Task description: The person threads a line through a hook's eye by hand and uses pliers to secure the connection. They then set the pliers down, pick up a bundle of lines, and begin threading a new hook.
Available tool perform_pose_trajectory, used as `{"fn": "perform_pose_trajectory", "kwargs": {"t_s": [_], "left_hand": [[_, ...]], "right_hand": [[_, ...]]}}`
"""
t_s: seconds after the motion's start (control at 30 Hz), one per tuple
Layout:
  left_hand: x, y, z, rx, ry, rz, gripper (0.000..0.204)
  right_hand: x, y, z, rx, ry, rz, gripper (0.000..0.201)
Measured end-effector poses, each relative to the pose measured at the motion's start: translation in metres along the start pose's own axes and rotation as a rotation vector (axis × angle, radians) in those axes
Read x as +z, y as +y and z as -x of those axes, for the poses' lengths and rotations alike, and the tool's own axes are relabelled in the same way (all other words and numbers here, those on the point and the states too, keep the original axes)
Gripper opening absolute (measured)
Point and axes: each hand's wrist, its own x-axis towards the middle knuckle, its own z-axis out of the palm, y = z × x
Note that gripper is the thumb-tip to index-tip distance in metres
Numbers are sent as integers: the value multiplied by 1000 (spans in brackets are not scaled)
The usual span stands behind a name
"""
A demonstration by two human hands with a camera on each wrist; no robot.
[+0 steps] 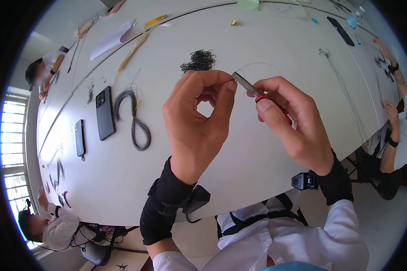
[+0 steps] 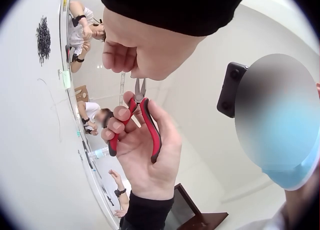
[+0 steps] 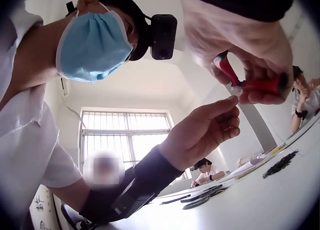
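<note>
My right hand (image 1: pixel 298 119) holds a pair of pliers with red and black handles (image 2: pixel 155 132), their metal tip pointing at my left fingertips. In the left wrist view the pliers' jaws stand slightly apart. Thumb and forefinger of my left hand (image 1: pixel 194 113) pinch together right at that tip, on a thin line (image 1: pixel 263 63) that arcs off to the right above the right hand. Whatever else lies between those fingertips is hidden. Just beyond the left hand is a pile of small dark hooks (image 1: pixel 199 61) on the white table (image 1: pixel 203 180).
Left of the hands lie a coil of grey line (image 1: pixel 142 133) and two phones, one larger (image 1: pixel 105 113) and one smaller (image 1: pixel 79 137). A bundle of long thin strands (image 1: pixel 343 90) lies at the right. A water bottle (image 1: pixel 355 19) stands far right. Other people sit around the table.
</note>
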Motion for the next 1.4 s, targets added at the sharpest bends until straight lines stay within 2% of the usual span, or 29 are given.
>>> {"fn": "perform_pose_trajectory", "kwargs": {"t_s": [0.13,0.23,0.33,0.43,0.53,0.57,0.6,0.67,0.7,0.9,1.0,1.1,1.2,1.23,1.33,1.37,1.4], "left_hand": [[0,0,0,4,-11,15,7],[-1,0,0,8,-26,16,8],[-5,0,-2,-18,-46,22,8],[-6,2,-5,-164,15,51,7],[-9,1,-8,-202,1,34,6],[-9,-1,-8,-174,-8,23,6],[-8,-5,-8,-146,-17,11,6],[-7,-7,-7,-115,-40,-14,6],[-7,-6,-6,-111,-55,-27,6],[-7,-6,-6,-82,-110,-56,5],[-9,-4,-5,-97,-176,-121,7],[-10,-1,-5,-86,-259,-172,8],[-7,-1,-2,-44,-310,-187,7],[-5,-1,-1,-19,-327,-178,7],[-5,2,-2,-24,-309,-270,6],[-6,1,-3,-46,-297,-273,5],[-7,-1,-4,-86,-311,-281,6]], "right_hand": [[-5,-9,0,95,-47,17,32],[-4,0,1,23,-26,-9,32],[-4,5,1,25,-37,-18,32],[0,9,0,-26,23,36,27],[5,45,7,-273,-21,553,28],[8,50,12,-218,-110,701,30],[11,57,15,-236,-121,766,30],[17,65,17,-269,-144,892,30],[17,64,19,-231,-185,895,33],[21,73,19,-278,-165,924,36],[22,72,16,-337,-85,892,37],[16,54,6,-290,122,545,42],[2,40,-7,-499,210,648,39],[-4,39,-7,-454,115,665,22],[-36,15,-4,-100,-160,143,17],[-45,13,-2,-97,-114,-5,26],[-60,4,-1,-101,-86,-71,26]]}}
